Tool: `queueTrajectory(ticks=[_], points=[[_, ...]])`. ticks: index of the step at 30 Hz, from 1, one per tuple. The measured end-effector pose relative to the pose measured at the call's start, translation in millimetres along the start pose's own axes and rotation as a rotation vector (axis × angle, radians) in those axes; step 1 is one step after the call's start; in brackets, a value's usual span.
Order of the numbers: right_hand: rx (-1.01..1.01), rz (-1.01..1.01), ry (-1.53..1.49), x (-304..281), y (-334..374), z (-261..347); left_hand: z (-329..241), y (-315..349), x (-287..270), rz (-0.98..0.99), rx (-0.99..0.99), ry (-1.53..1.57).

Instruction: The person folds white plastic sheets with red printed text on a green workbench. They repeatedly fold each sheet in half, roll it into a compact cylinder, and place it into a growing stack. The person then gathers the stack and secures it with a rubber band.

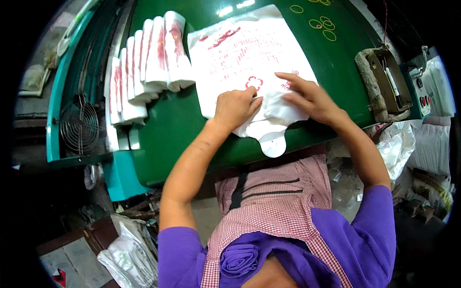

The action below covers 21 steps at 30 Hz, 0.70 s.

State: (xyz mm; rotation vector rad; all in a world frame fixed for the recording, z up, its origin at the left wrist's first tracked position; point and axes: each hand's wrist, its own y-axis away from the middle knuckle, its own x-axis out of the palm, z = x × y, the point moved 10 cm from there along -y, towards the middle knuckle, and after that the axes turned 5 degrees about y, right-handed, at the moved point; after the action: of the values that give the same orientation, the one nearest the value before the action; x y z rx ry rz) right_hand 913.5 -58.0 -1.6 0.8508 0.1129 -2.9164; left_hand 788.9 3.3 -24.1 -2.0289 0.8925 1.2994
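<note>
Here, what I see from the head view, line by line:

Left hand: my left hand (235, 106) is curled into a loose fist, knuckles up, pressing down on the near end of the stack of white plastic bags (245, 62); whether the fingers pinch a layer underneath I cannot tell.

Right hand: my right hand (309, 98) lies flat and open on the same stack, fingers spread and pointing left, grasping nothing.

Bags: the stack lies on the green machine table (177, 129), red print facing up; its near end, with the rounded handle flap (272, 143), hangs over the table's front edge between my hands.

Folded bundles: a row of folded bag bundles (149, 62) stands just left of the stack, leaning against one another.

Rubber bands: a few yellow rubber bands (322, 24) lie on the table beyond my right hand.

Right side: a padded bracket (377, 86) and a control panel (422, 96) with red buttons.

Left side: a wire fan guard (79, 126) on the teal frame.
</note>
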Motion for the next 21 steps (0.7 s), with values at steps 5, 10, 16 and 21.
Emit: queueTrajectory(ticks=[5, 10, 16, 21], points=[[-0.073, 0.065, 0.514, 50.2, -20.2, -6.8, -42.9, 70.8, -18.3, -0.125, 0.476, -0.028], [-0.342, -0.092, 0.749, 54.7, -15.9, 11.5, -61.7, 73.2, 3.7, -0.024, 0.324, 0.013], [-0.167, 0.118, 0.712, 36.1, -27.6, -8.0, -49.3, 48.1, 9.2, 0.003, 0.352, -0.073], [-0.284, 0.117, 0.863, 47.2, -10.9, -15.4, -64.1, 61.9, -1.4, 0.089, 0.419, 0.059]])
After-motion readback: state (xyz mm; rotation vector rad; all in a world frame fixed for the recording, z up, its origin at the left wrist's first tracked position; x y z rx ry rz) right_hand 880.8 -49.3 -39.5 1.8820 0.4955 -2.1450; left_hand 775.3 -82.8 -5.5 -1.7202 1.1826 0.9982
